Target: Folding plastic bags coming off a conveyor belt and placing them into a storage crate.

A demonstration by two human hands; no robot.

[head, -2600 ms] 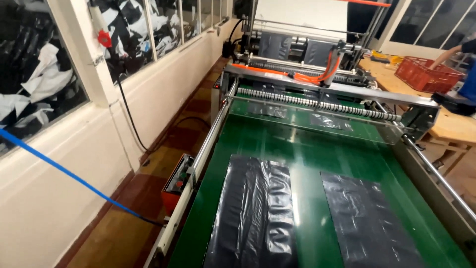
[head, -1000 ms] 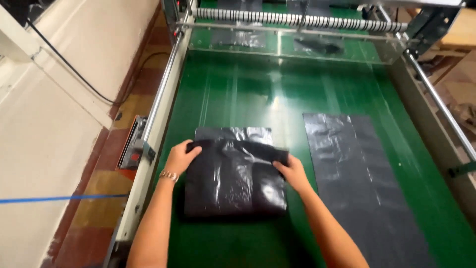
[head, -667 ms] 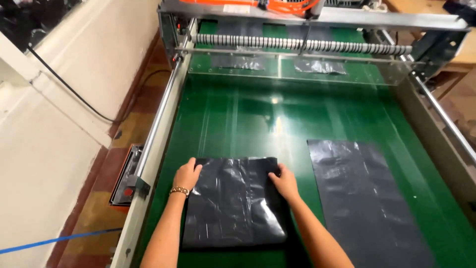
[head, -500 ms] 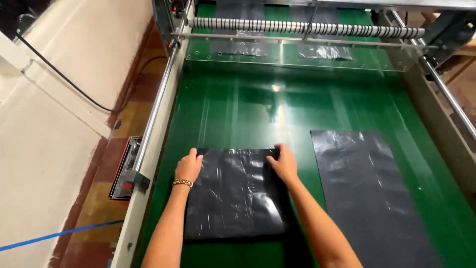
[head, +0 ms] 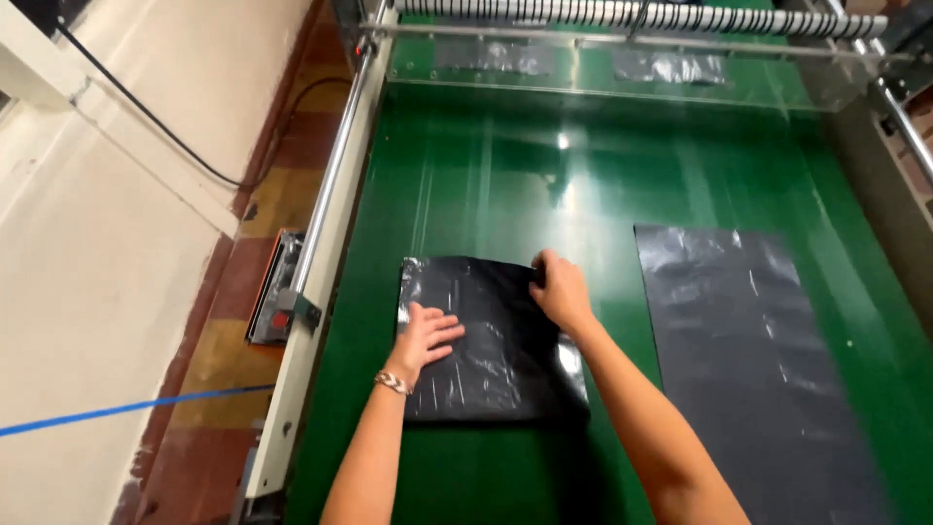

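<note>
A folded stack of black plastic bags (head: pixel 496 350) lies on the green conveyor belt (head: pixel 544 175). My left hand (head: pixel 428 335) rests flat on the stack's left half, fingers spread. At the stack's far right corner my right hand (head: pixel 559 287) pinches the top edge of the plastic. A metal bracelet sits on my left wrist.
A second, unfolded flat black bag (head: pixel 748 340) lies to the right on the belt. A roller bar (head: pixel 641 15) and clear guard cross the far end, with more black bags under them. A metal side rail (head: pixel 321 243) and control box (head: pixel 277 301) border the left; a blue strap crosses the floor.
The long bag stack has been folded in half into a shorter pile. My left hand moved from its far corner onto the top surface; my right hand stayed at the far right corner.
</note>
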